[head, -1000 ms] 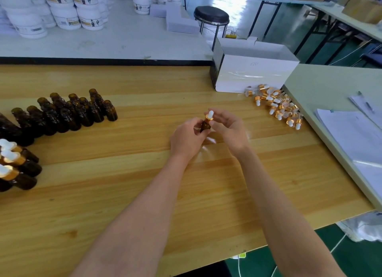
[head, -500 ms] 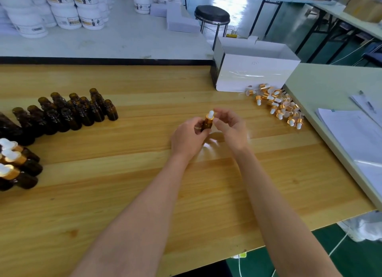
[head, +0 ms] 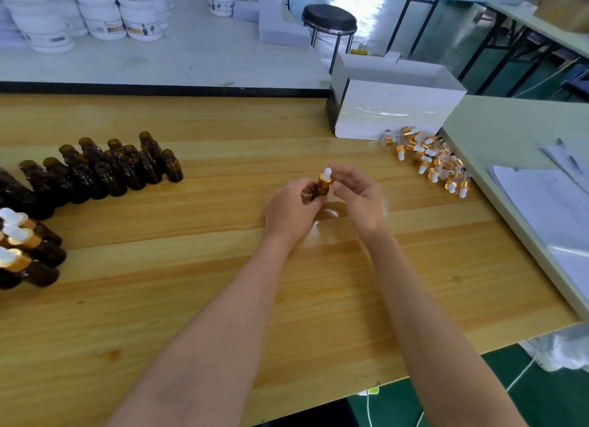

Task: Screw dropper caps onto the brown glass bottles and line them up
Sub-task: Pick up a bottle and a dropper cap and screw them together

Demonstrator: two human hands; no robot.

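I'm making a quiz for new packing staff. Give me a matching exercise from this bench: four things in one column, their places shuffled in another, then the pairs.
1. uncapped bottles
2. loose dropper caps
3. capped bottles
4. bottle being capped

A. held in the left hand
B. near left edge of the table
C. beside the white box
D. clustered far left, behind the capped ones

Pairs: 1-D, 2-C, 3-B, 4-A
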